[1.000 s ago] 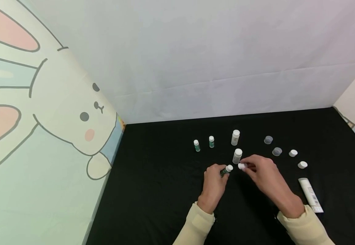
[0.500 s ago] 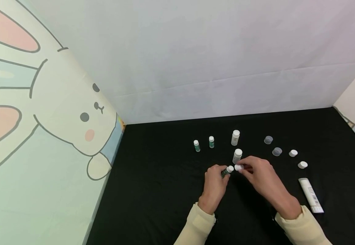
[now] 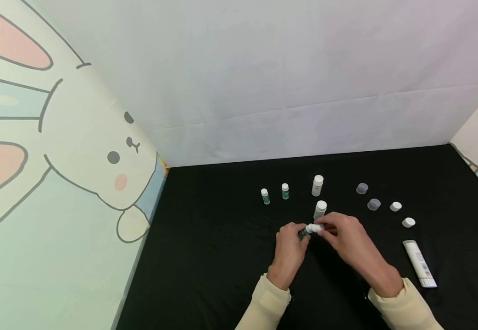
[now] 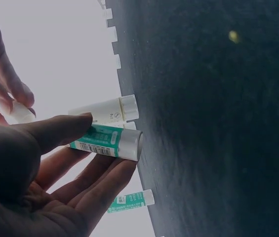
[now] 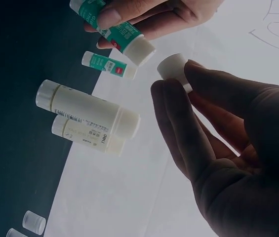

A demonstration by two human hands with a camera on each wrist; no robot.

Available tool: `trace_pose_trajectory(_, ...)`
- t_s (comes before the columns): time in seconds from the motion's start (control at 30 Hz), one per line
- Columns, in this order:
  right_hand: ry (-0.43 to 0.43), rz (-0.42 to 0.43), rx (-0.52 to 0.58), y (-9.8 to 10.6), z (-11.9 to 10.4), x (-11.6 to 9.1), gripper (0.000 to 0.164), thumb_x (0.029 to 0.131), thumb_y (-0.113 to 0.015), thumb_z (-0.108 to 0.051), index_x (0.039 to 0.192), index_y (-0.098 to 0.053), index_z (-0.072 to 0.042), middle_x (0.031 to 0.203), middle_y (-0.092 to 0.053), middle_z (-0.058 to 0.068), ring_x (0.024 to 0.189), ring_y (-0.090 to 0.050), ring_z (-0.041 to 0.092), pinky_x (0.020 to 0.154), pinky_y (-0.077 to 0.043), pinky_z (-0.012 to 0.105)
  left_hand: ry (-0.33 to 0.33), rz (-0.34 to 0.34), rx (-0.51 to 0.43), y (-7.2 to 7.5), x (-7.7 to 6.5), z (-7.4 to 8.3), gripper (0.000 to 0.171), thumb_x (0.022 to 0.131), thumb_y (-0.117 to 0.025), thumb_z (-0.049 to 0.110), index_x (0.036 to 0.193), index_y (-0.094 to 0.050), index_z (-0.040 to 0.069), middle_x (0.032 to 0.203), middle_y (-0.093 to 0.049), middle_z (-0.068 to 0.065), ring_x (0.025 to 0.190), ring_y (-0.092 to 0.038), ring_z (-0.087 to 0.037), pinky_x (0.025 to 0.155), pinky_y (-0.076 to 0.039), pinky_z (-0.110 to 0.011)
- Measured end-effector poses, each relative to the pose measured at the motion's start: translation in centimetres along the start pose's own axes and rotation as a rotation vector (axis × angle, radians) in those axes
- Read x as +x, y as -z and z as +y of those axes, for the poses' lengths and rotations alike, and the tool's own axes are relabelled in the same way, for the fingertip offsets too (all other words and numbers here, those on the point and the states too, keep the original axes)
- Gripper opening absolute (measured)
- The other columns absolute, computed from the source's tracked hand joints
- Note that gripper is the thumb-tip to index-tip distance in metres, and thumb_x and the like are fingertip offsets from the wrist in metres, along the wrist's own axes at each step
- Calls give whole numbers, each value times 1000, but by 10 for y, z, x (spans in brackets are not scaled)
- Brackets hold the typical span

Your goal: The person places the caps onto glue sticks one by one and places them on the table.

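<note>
My left hand (image 3: 287,251) grips a green-labelled glue stick (image 4: 102,140) between thumb and fingers, tilted with its white end toward the right hand. With thumb and fingertips, my right hand (image 3: 349,240) pinches a small white cap (image 5: 173,67). In the right wrist view the cap sits just off the glue stick's white end, a narrow gap between them. Right behind the hands stands a white glue stick (image 3: 319,211), its lower part partly hidden by the right fingers. A second white glue stick (image 3: 317,186) is upright farther back.
Two green glue sticks (image 3: 265,197) stand upright at back left. To the right are two clear caps (image 3: 373,204) and two white caps (image 3: 408,222). A white tube (image 3: 419,264) lies beside the right forearm. The black table (image 3: 206,238) meets a pale wall behind.
My right hand has moved left with the white cap, bringing it up to the white end of the green glue stick. The left hand has barely moved.
</note>
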State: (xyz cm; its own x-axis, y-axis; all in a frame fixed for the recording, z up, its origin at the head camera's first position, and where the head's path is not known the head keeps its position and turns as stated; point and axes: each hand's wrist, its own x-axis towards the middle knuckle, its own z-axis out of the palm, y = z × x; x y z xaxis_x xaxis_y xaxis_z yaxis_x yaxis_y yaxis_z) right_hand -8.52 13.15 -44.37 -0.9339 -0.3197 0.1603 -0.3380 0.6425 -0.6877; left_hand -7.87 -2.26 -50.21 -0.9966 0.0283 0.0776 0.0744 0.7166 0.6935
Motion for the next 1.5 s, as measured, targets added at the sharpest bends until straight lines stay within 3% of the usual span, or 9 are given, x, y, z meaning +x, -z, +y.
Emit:
trace_pose_trajectory(0.5, 14, -2, -8, -4, 4, 2, 23, 74, -74, 3, 95, -70, -7, 87, -63, 1, 75, -64, 13, 65, -53, 32, 7, -11, -7, 0, 1, 0, 17, 79, -73, 10, 89, -73, 23, 78, -57, 12, 72, -55, -1, 63, -47, -21)
trace_pose_trajectory(1.07, 0, 2, -13, -7, 9, 4, 18, 79, -72, -2, 96, -70, -6, 89, -63, 3, 75, -63, 14, 66, -53, 36, -22, -39, 7, 3, -1, 4, 17, 81, -73, 11, 94, -73, 21, 82, -57, 12, 75, -56, 0, 65, -47, -20)
trace_pose_trajectory(1.5, -7, -23, -15, -6, 10, 2, 19, 79, -72, -2, 97, -71, -4, 92, -64, 4, 74, -63, 14, 65, -52, 37, -50, -58, 85, 2, -3, 3, 23, 82, -71, 16, 104, -71, 24, 90, -57, 12, 78, -55, -1, 67, -46, -20)
